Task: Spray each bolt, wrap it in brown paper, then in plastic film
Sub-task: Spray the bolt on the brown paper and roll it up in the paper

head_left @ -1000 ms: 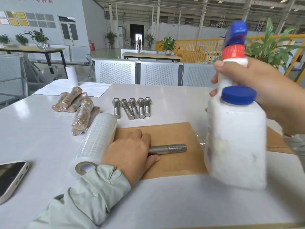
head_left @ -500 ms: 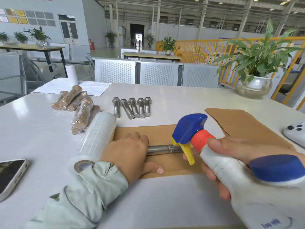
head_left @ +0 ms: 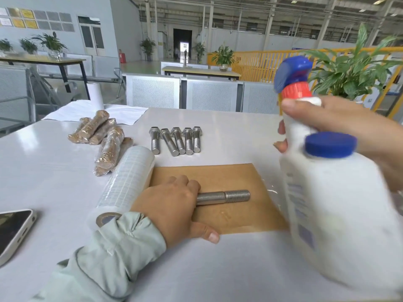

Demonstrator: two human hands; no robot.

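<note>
A steel bolt [head_left: 224, 197] lies on a brown paper sheet [head_left: 220, 175], threaded end to the right. My left hand [head_left: 174, 205] covers and grips its head end. My right hand [head_left: 353, 136] holds a white spray bottle [head_left: 331, 210] with a blue and red trigger head upright, raised close to the camera at the right, well above the paper. A roll of plastic film [head_left: 126, 186] lies just left of my left hand. Several bare bolts [head_left: 176, 140] lie in a row behind the paper. Several wrapped bolts [head_left: 104, 138] are piled at the left.
A phone [head_left: 13, 232] lies at the table's left front edge. White paper and a white roll [head_left: 96, 99] sit at the far left corner. A potted plant [head_left: 353, 73] stands behind the bottle at the right. The white table [head_left: 229, 269] extends toward me.
Half a second ago the bottle was tipped with its nozzle at the bolt's threads; now my right hand has lifted it upright and away. My left hand stays on the bolt.
</note>
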